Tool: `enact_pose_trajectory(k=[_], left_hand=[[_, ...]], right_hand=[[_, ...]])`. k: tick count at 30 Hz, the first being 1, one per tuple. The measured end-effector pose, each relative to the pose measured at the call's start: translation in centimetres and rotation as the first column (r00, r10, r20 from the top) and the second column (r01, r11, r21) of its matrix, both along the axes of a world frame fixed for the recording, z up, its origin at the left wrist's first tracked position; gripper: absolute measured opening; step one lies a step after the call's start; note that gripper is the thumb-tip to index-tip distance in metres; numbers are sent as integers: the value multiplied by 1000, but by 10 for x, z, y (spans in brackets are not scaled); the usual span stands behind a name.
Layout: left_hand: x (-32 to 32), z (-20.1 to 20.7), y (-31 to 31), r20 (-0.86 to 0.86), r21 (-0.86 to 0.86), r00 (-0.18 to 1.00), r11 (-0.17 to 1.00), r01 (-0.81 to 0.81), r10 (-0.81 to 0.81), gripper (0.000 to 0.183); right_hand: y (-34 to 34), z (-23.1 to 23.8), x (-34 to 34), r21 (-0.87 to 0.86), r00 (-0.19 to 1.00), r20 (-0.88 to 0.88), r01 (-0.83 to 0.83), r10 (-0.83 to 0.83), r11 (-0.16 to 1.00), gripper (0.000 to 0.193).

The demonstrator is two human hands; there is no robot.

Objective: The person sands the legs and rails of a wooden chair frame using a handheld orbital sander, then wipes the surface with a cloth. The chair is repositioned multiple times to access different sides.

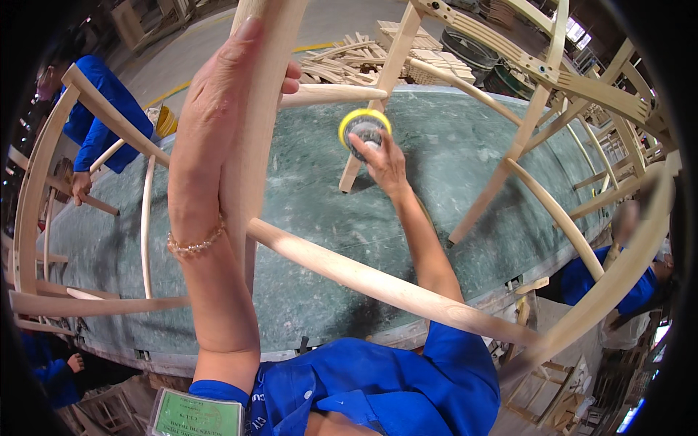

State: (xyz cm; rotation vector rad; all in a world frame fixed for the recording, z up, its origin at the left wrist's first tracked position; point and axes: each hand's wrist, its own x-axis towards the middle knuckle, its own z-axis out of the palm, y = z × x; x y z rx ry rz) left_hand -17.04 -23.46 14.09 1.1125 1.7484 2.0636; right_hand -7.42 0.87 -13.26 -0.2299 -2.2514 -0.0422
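Two hands busy: left hand (218, 123) wrapped round chair leg (254, 145), right hand (382, 163) clutching sanding pad (363, 127); best pressed lightly, evenly.

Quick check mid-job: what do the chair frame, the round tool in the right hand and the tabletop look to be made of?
Chair frame: pale bare wood, apparently unfinished; matte, faint grain, no gloss. The left hand grips one upright.
Round tool in the right hand: yellow rim, probably foam or plastic, around a grey face, maybe abrasive; hard to tell.
Tabletop: green, mottled, dusty surface; stone-like or a worn covering, unclear.
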Motion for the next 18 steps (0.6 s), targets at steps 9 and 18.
enact_pose_trajectory(k=[9, 18], left_hand=[[-7, 1, 5, -33, -36, 999, 999, 12, -13, 60], [-2, -5, -18, -2, -68, 999, 997, 35, -36, 58]], right_hand=[[-72, -53, 59, -486, 916, 388, 113, 99, 867, 79], [-260, -63, 142, -688, 744, 585, 246, 321, 683, 75]])
